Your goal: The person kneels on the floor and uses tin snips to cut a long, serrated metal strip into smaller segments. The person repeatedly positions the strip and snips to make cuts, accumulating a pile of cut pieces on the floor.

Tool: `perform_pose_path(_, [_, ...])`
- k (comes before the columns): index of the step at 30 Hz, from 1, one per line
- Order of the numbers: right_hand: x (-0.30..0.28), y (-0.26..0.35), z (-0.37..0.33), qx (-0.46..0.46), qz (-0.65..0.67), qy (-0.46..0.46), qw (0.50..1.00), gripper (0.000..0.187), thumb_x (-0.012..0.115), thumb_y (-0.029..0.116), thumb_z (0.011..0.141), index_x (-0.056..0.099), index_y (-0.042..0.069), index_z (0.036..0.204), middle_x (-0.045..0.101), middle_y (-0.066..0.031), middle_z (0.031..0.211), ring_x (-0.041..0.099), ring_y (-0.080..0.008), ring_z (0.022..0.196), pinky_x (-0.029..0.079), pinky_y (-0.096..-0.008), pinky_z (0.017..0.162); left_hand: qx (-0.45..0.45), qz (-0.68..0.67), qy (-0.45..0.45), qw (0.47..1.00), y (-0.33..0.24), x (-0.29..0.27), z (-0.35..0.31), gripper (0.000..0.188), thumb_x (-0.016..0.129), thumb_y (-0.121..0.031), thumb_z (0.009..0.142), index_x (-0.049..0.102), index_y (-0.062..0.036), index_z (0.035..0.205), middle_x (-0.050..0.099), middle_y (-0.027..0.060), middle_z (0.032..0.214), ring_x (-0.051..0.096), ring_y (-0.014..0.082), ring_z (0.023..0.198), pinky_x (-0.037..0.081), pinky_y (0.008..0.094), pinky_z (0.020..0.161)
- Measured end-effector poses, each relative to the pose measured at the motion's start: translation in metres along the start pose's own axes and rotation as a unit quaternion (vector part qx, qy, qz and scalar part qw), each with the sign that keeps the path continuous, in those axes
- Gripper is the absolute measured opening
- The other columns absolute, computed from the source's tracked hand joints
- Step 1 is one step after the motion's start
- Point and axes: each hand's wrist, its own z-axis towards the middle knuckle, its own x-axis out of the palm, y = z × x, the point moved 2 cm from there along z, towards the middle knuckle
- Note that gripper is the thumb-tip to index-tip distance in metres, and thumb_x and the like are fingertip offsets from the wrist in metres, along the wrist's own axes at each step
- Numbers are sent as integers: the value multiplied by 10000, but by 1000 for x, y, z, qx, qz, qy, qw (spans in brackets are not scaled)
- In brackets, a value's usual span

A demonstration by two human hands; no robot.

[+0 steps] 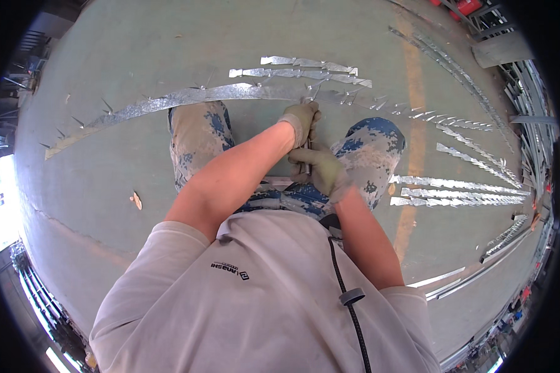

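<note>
A long metal strip [218,93] curves across the floor in front of the crouching person, one knee at its near edge, and serves as the landmark here. The gloved left hand [302,118] is at the near edge of the strip's middle, its fingers curled in; the gloves hide the contact, so I cannot tell whether it pinches the strip, a prong or part of the tool. The gloved right hand [320,168] is nearer the body than the strip and just behind the left hand, closed around a slim hand tool [308,166].

The work on the strip looks well under way. Thin prongs [108,107] stand up along its left stretch, widely spaced, and more rise from the stretch to the right of the hands. How many are left to raise does not show.

Other pieces lie loose, apart from both hands. Two short strips [280,73] rest just beyond the strip's middle. A stack of toothed strips [460,191] lies nearer the body than its right end, and longer toothed strips [457,69] lie beyond that end. Whether these are finished or waiting cannot be judged from how they lie.
</note>
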Motion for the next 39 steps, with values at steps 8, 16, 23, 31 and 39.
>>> perform_pose_path(8, [12,-13,-7,9,459,177,871,215,620,376,1029,617,179,1116,583,44,756,515,-76,548,414,-243,494,-30,-64,29,997,-13,9,-21,172,579,-240,1026,563,-90,943,471,-71,632,349,68,460,316,250,418])
perform_pose_path(16, [10,-4,-11,39,288,38,956,177,655,362,1015,586,200,1013,513,63,667,425,-60,458,310,-235,417,3,-149,142,979,1,1,-16,168,536,-243,1059,545,-86,1001,429,-87,639,338,43,469,315,230,443])
perform_pose_path(23, [31,11,-15,-10,0,-184,983,263,753,306,947,562,127,965,590,-28,677,506,-123,441,346,-273,366,-18,-328,379,865,24,-15,13,201,521,-268,1071,562,-82,1007,373,-107,610,326,35,462,294,231,468])
perform_pose_path(31, [28,7,-12,-30,58,-128,990,254,769,286,932,583,114,944,605,-37,681,521,-139,450,354,-288,380,-28,-325,447,833,25,-26,29,275,558,-302,1061,613,-44,1138,562,-46,732,504,83,582,437,278,583])
perform_pose_path(39, [8,-5,-2,18,140,-66,988,283,747,350,947,612,115,1027,626,-44,721,538,-174,501,386,-345,440,200,-218,106,949,1,-78,-18,493,569,-331,1046,463,-72,1452,546,116,1380,599,233,1166,519,444,1058])
